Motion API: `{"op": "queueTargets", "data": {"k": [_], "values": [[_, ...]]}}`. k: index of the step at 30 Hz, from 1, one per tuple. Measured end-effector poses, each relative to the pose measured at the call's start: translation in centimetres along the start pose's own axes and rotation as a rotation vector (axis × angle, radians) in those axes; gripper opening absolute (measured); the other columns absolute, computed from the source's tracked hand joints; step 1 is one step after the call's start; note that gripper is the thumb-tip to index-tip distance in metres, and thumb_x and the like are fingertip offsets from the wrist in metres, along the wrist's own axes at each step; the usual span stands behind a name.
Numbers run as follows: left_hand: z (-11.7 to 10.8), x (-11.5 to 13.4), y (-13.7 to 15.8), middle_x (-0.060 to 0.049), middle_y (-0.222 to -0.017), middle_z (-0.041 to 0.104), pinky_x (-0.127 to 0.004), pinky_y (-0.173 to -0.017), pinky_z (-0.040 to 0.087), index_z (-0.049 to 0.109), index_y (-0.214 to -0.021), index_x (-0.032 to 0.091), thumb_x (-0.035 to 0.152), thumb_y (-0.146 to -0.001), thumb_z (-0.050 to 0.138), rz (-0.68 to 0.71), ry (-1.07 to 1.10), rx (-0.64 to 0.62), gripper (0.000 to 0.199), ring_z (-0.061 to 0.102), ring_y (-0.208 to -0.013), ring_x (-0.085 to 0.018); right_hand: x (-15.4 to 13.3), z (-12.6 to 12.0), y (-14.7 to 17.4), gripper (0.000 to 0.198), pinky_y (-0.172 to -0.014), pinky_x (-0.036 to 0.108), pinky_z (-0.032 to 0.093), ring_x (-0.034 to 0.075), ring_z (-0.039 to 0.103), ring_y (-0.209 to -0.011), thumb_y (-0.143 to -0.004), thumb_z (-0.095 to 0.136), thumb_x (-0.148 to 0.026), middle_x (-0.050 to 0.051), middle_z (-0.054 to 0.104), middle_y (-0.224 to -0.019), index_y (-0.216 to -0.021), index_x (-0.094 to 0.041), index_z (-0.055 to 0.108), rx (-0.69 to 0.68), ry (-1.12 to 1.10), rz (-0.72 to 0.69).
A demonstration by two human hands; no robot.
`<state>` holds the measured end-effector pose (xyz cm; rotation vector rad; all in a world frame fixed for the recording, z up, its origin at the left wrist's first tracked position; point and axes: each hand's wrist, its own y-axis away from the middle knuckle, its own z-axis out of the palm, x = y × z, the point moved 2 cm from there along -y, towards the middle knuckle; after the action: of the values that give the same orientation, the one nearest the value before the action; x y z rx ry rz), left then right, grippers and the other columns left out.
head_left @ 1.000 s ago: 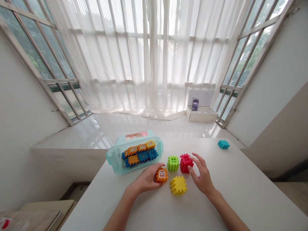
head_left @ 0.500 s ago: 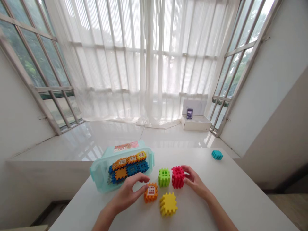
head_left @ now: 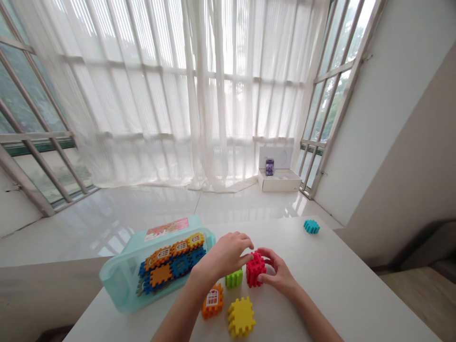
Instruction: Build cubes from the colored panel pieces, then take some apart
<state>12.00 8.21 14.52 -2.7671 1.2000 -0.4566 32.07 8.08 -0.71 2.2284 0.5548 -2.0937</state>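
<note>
A red cube of notched interlocking plastic tiles [head_left: 254, 271] stands on the white table. My right hand [head_left: 280, 275] grips it from the right, fingers behind and thumb at the front. My left hand [head_left: 230, 254] hovers over a green block [head_left: 234, 278], thumb and fingers apart near the red cube's upper left; whether the thumb touches it I cannot tell. The left hand partly hides the green block. Nearer the front are an orange block with a white window piece [head_left: 213, 300] and a yellow block [head_left: 242, 316].
On the left, a translucent teal bin [head_left: 119, 287] lies tipped, holding several orange, blue and yellow tiles [head_left: 171, 259]. A teal stack of tiles [head_left: 311, 226] sits at the table's far right. An open white box [head_left: 280, 183] with a phone [head_left: 270, 167] stands on the ledge behind.
My left hand has moved from the orange block, up and right, to beside the red cube. My right hand remains at the red cube. The camera view has shifted right.
</note>
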Motion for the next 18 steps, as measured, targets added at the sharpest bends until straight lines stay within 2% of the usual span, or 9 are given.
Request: {"op": "queueTargets", "data": {"k": [4, 7, 13, 18], "values": [[0.6, 0.2, -0.5, -0.007, -0.109, 0.069, -0.035, -0.09, 0.048, 0.068, -0.106, 0.022, 0.032, -0.091, 0.057, 0.013, 0.007, -0.011, 0.022, 0.063, -0.102, -0.023, 0.4, 0.4, -0.4, 0.072, -0.092, 0.044, 0.052, 0.029, 0.061, -0.111, -0.063, 0.088, -0.04, 0.01, 0.062, -0.125, -0.125, -0.025, 0.055, -0.078, -0.168, 0.023], [0.8, 0.3, -0.6, -0.006, -0.104, 0.07, -0.033, -0.084, 0.049, 0.069, -0.101, 0.022, 0.031, -0.088, 0.059, 0.016, 0.009, -0.05, 0.018, 0.064, -0.096, -0.023, 0.0, 0.8, -0.5, 0.075, -0.087, 0.042, 0.054, 0.027, 0.064, -0.103, -0.061, 0.089, -0.037, 0.009, 0.066, -0.116, -0.126, -0.025, 0.054, -0.129, -0.224, 0.037], [1.8, 0.2, -0.8, -0.005, -0.096, 0.071, -0.03, -0.077, 0.047, 0.07, -0.089, 0.022, 0.031, -0.084, 0.063, 0.048, -0.013, -0.095, 0.013, 0.065, -0.088, -0.021, -1.4, 0.4, 0.0, 0.068, -0.094, 0.043, 0.052, 0.028, 0.062, -0.111, -0.063, 0.088, -0.029, 0.008, 0.066, -0.12, -0.124, -0.025, 0.056, -0.121, -0.145, 0.057], [2.5, 0.1, -1.0, -0.004, -0.091, 0.071, -0.029, -0.071, 0.046, 0.07, -0.079, 0.021, 0.03, -0.081, 0.065, 0.064, -0.022, -0.131, 0.011, 0.066, -0.081, -0.021, -1.5, 0.1, 0.2, 0.058, -0.094, 0.043, 0.051, 0.027, 0.063, -0.109, -0.069, 0.084, -0.028, 0.008, 0.068, -0.116, -0.121, -0.024, 0.059, -0.114, -0.088, 0.033]]}}
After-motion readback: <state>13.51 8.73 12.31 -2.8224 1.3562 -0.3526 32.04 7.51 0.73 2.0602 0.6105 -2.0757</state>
